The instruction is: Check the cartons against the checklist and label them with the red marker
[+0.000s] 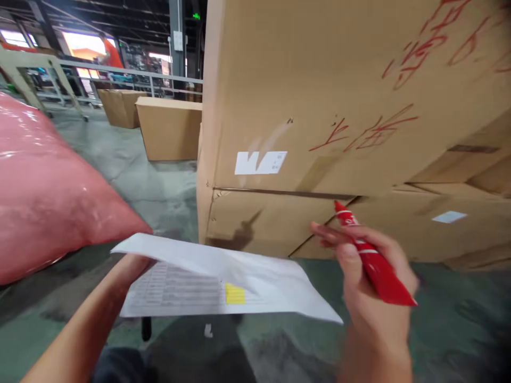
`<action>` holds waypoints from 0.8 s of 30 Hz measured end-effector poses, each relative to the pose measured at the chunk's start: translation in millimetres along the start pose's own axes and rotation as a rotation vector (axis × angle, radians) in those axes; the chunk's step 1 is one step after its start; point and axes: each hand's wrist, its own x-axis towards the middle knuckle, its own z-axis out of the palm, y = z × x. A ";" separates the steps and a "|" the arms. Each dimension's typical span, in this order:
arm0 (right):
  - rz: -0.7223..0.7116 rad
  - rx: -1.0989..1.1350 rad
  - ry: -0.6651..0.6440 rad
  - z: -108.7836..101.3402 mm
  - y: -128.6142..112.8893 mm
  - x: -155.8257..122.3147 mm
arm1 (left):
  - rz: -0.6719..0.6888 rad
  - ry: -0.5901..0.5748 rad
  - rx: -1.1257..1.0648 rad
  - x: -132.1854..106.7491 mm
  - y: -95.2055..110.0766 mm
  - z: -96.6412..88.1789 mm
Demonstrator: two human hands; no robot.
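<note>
A: Red marker (373, 260), where?
B: Four o'clock, pinched in the right hand's (371, 303) fingers (345, 256), tip toward the cardboard box (319, 96) at twelve.
A: Left hand (133, 264)?
B: Eight o'clock, under the paper sheet (247, 271); its fingers are hidden, so I cannot tell.

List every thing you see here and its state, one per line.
red marker: gripped in right hand, tip up.
paper sheet: folded over, held by left hand.
top carton: closed, red writing, stacked on lower carton.
pink bag: bulging, glossy.
</note>
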 end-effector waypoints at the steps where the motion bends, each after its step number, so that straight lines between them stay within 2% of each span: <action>1: 0.062 0.087 -0.088 -3.8 8.1 2.4 | -0.053 -0.023 -0.035 -1.6 -0.6 0.8; 4: 0.248 0.364 -0.309 -12.4 25.9 8.3 | -0.130 -0.063 -0.134 -6.3 -0.5 1.8; 7: 0.290 0.390 -0.356 -10.7 28.3 7.8 | -0.116 -0.116 -0.240 -11.6 0.3 1.8; 10: 0.362 0.291 -0.223 0.7 20.2 5.0 | -0.082 -0.131 -0.253 -16.6 -0.2 3.0; 13: 0.439 0.170 -0.069 12.3 15.0 5.8 | 0.050 -0.152 -0.179 -19.2 -1.9 5.8; 16: 0.437 0.136 -0.035 16.4 18.4 9.2 | 0.162 -0.200 -0.159 -19.3 -3.5 7.2; 18: 0.473 0.141 -0.036 16.9 22.2 11.2 | 0.163 -0.219 -0.179 -18.8 -3.7 5.7; 22: 0.572 0.153 -0.020 22.7 24.7 14.4 | 0.138 -0.070 -0.228 -18.8 -0.7 0.0; 24: 0.603 0.149 -0.009 28.6 23.6 16.1 | 0.139 -0.032 -0.272 -19.7 2.0 -1.2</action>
